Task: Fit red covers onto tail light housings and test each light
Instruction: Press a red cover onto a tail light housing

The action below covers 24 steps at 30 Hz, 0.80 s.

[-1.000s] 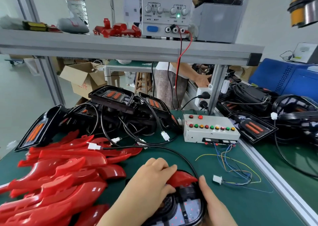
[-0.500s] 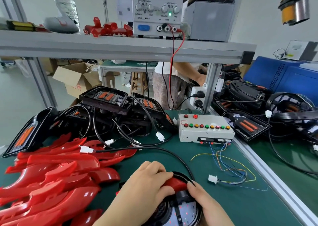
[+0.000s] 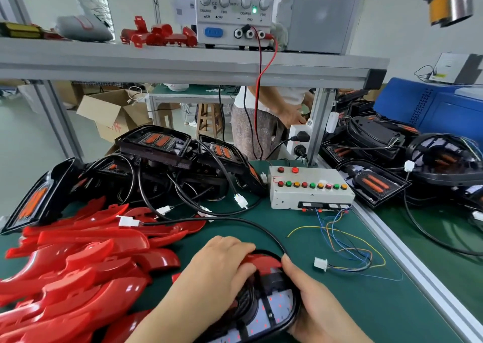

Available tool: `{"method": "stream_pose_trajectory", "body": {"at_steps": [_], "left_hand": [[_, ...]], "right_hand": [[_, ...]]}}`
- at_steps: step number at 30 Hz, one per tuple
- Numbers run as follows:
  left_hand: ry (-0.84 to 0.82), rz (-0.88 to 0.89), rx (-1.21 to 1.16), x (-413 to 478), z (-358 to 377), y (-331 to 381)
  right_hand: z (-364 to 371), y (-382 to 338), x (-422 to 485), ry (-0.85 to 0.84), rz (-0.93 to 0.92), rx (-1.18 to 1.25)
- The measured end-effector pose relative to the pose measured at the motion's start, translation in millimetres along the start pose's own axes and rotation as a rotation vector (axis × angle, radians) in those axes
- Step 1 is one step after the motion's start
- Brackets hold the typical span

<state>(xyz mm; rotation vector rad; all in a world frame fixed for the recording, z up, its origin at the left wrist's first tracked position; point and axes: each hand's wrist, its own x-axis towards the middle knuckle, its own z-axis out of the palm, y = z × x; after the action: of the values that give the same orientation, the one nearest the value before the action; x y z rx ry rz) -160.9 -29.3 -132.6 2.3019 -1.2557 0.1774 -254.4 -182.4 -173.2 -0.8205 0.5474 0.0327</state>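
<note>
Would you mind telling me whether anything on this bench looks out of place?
Nothing looks damaged or spilled. The red covers lie in a loose heap at left, and the black housings behind them are piled askew on one another.

covers (image 3: 78,264) lie left of housing (image 3: 271,308), switch box (image 3: 311,188) behind.

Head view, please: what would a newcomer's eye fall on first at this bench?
First, the heap of glossy red covers filling the left of the green mat. Next, at bottom centre, the left hand presses one red cover onto a black housing that the right hand grips. Behind them sits a grey test box with coloured buttons.
</note>
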Motion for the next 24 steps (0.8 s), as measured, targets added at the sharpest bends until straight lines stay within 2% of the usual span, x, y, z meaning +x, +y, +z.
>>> {"method": "stream_pose_trajectory", "body": {"at_steps": [4,7,11,17,24], "left_hand": [[0.022,-0.056,-0.126,5.6,-0.6,-3.1],[0.035,-0.06,-0.112,6.0,-1.1,-3.5],[-0.071,0.001,-0.023,4.3,4.7,1.1],[-0.073,-0.069,-0.19,1.4,3.7,-2.3],[-0.112,-0.045,-0.208,2.0,-2.3,-6.6]], "right_hand": [[-0.6,-0.1,-4.5,-0.088,0.043,0.021],[-1.3,-0.7,-6.9,-0.053,0.06,0.017],[0.4,-0.7,-8.3,-0.017,0.046,-0.022],[1.4,-1.6,-9.0,0.004,0.032,-0.038],[0.4,-3.2,-9.5,0.031,0.036,-0.045]]}}
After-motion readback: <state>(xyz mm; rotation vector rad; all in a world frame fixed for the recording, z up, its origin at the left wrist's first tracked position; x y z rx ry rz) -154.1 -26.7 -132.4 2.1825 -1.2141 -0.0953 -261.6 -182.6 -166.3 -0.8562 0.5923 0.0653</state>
